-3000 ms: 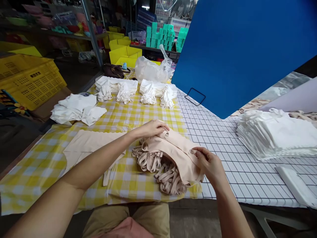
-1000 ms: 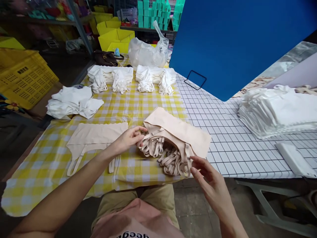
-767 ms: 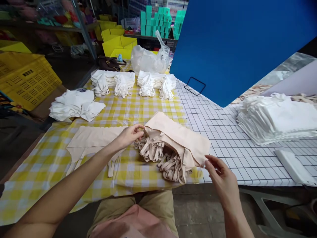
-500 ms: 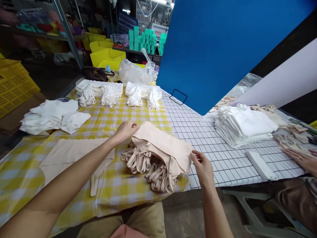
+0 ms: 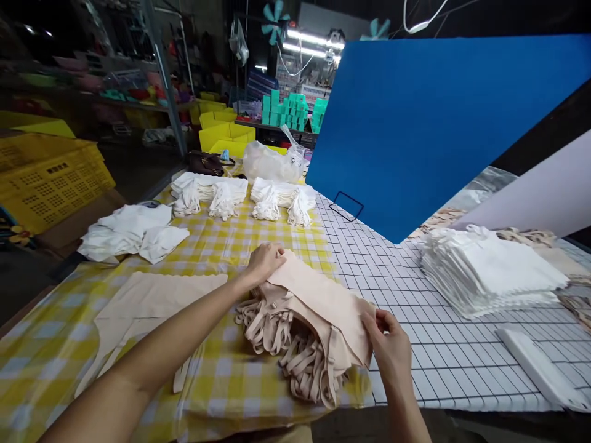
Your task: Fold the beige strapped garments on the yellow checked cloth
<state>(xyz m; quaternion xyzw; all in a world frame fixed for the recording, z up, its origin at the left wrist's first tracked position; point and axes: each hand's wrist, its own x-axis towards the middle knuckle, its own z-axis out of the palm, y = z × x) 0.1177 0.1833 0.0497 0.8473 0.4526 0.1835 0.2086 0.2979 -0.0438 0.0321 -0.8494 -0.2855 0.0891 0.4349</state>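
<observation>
A stack of beige strapped garments [image 5: 318, 295] lies on the yellow checked cloth, its looped straps hanging toward me. My left hand [image 5: 266, 263] grips the stack's upper left corner with fingers closed. At the right end, my right hand [image 5: 388, 335] pinches the edge of the stack between thumb and fingers. One beige garment [image 5: 152, 295] is spread flat to the left, partly hidden under my left forearm.
White garment stacks [image 5: 210, 187] [image 5: 282, 195] stand at the back, a loose white pile [image 5: 133, 231] at left. A big white stack [image 5: 489, 264] and a white bar [image 5: 538, 363] are right, near a blue panel [image 5: 415, 129]. Yellow crates [image 5: 55, 178] stand at left.
The view has tilted up and turned slightly left, so things sit lower and further right. My right hand has closed more over the stack's right edge. The other person's hand has left the view.
</observation>
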